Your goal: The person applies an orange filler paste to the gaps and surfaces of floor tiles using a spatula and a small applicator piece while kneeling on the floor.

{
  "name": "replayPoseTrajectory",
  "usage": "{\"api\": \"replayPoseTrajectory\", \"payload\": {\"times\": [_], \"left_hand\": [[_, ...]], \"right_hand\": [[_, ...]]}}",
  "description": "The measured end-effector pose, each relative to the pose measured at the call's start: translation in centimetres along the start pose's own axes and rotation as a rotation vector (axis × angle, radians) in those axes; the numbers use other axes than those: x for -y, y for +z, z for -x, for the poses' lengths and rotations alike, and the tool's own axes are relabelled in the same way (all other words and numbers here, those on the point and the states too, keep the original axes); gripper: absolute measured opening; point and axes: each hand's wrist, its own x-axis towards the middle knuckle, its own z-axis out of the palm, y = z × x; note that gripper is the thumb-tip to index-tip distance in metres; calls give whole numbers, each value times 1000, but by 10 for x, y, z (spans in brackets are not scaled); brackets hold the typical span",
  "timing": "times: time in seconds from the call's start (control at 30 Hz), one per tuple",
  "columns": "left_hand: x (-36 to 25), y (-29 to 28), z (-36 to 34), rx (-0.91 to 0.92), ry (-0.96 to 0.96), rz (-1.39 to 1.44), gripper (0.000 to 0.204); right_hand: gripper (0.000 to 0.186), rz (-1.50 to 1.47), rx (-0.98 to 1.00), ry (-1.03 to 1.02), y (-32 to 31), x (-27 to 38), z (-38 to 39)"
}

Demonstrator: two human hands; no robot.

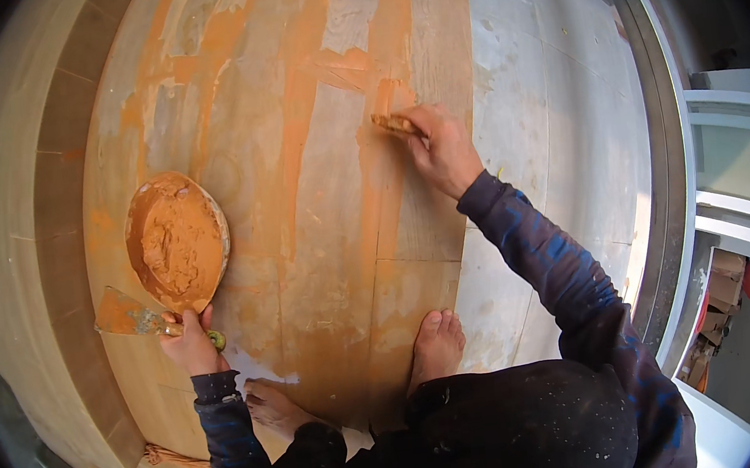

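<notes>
while the left hand (191,345) grips a scraper (132,315) and touches a bowl (224,236), the right hand (446,149) clutches a tan tool (393,124).

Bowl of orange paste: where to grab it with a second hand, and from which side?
Probably the right-hand rim of the bowl, coming from the right, thumb inside and fingers outside. The rim is round and its outer wall shows on that side. The left hand and putty knife crowd the near edge; orange paste covers the middle.

Orange paste (179,241), blue-patterned dark sleeves (541,248), orange-streaked tiles (332,133)
</notes>
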Motion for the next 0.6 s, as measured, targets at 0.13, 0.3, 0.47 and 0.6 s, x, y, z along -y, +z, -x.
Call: {"api": "replayPoseTrajectory", "payload": {"times": [0.13, 0.3, 0.47, 0.6], "left_hand": [[2, -45, 21, -104, -35, -18, 23], [4, -120, 35, -174, -40, -50, 16], [14, -141, 40, -241, -86, -5, 16], [23, -163, 32, -302, -81, 2, 18]], "right_hand": [[21, 161, -193, -179, 9, -70, -85], [47, 353, 16, -262, 43, -16, 6], [58, 151, 360, -213, 28, 82, 165], [52, -166, 396, -5, 19, 105, 180]]}}
